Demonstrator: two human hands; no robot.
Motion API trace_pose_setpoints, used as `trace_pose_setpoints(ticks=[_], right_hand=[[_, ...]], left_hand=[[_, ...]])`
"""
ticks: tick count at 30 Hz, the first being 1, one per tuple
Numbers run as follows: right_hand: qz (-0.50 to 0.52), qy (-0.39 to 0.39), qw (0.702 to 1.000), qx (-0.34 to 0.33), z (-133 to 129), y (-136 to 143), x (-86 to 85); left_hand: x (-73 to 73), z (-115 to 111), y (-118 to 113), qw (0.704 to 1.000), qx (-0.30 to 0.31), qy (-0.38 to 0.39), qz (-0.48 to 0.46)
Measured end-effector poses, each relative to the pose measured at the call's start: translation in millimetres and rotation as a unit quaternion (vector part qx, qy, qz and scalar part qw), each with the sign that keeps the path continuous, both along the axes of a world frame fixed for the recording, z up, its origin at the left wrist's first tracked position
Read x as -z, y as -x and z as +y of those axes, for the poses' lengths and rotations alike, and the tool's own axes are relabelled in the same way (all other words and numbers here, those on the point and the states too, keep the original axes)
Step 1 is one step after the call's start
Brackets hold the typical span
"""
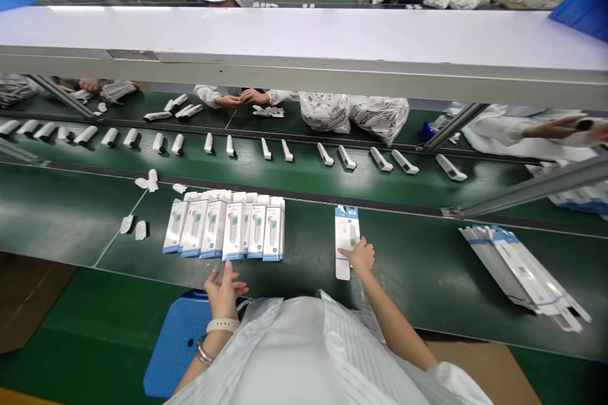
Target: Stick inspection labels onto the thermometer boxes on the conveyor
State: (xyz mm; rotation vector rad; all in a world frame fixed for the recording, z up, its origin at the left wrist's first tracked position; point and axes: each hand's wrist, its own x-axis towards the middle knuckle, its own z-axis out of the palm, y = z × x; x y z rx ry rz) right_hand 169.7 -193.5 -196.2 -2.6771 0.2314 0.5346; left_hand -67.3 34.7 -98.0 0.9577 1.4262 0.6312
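Observation:
On the green bench, several filled white-and-blue boxes [233, 228] stand side by side, left of centre. My left hand [225, 291] is just in front of them, fingers spread, with nothing in it. My right hand [361, 256] is on a flat white-and-blue carton [342, 234] right of centre, its thumb and fingers at the carton's right side. A stack of flattened cartons [522, 272] lies at the far right of the bench. Small white plastic pieces [140, 230] are scattered left of the boxes.
Behind the bench a conveyor [304, 172] carries a row of white devices [347, 157]. Across it a person's hands [242, 99] are near bulging plastic bags [325, 111]. A white shelf [304, 31] spans overhead, on slanted metal supports. A blue stool [173, 348] stands below left.

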Motion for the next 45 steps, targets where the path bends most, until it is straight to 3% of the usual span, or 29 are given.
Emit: trace_pose_setpoints(ticks=[3, 6, 9, 11, 14, 16, 21, 24, 30, 34, 37, 39, 42, 45], right_hand=[[-0.010, -0.008, 1.000, 0.004, -7, -8, 1.4], [-0.028, -0.066, 0.997, -0.033, -12, -14, -13.1], [-0.073, -0.132, 0.985, -0.082, 0, 7, -41.0], [-0.119, -0.199, 0.964, -0.131, 14, 36, -62.3], [-0.177, -0.359, 0.891, -0.212, 30, 77, -90.0], [-0.153, -0.463, 0.837, -0.247, 32, 88, -103.9], [0.013, -0.649, 0.718, -0.252, 25, 64, -134.1], [0.111, -0.682, 0.673, -0.266, 33, 48, -147.8], [0.070, -0.668, 0.736, -0.084, 55, 48, -148.2], [-0.029, -0.712, 0.698, -0.072, 63, 58, -155.3], [-0.035, -0.732, 0.678, -0.052, 68, 66, -163.4], [-0.030, -0.736, 0.676, -0.010, 72, 71, -165.4], [-0.054, -0.731, 0.677, 0.064, 74, 74, -164.7], [-0.081, -0.708, 0.698, 0.064, 71, 73, -164.9]], left_hand=[[4.1, -14, 0, 0.994, 0.041, -0.099, 0.010], [0.1, -29, -18, 0.966, 0.199, -0.160, -0.033], [-4.4, -45, -57, 0.921, 0.366, -0.114, -0.070], [-8.4, -55, -86, 0.893, 0.434, -0.075, -0.089], [-21.4, -66, -119, 0.858, 0.485, -0.102, -0.133], [-35.5, -68, -126, 0.836, 0.499, -0.158, -0.165], [-69.5, -62, -109, 0.739, 0.615, -0.233, -0.144], [-75.0, -59, -101, 0.722, 0.635, -0.246, -0.120], [-60.7, -56, -100, 0.744, 0.620, -0.241, -0.060], [-50.5, -60, -104, 0.745, 0.547, -0.377, -0.056], [-41.3, -66, -108, 0.713, 0.516, -0.473, -0.044], [-35.7, -70, -108, 0.696, 0.521, -0.492, -0.042], [-32.0, -72, -106, 0.693, 0.552, -0.459, -0.072], [-35.9, -69, -102, 0.713, 0.592, -0.341, -0.157]])
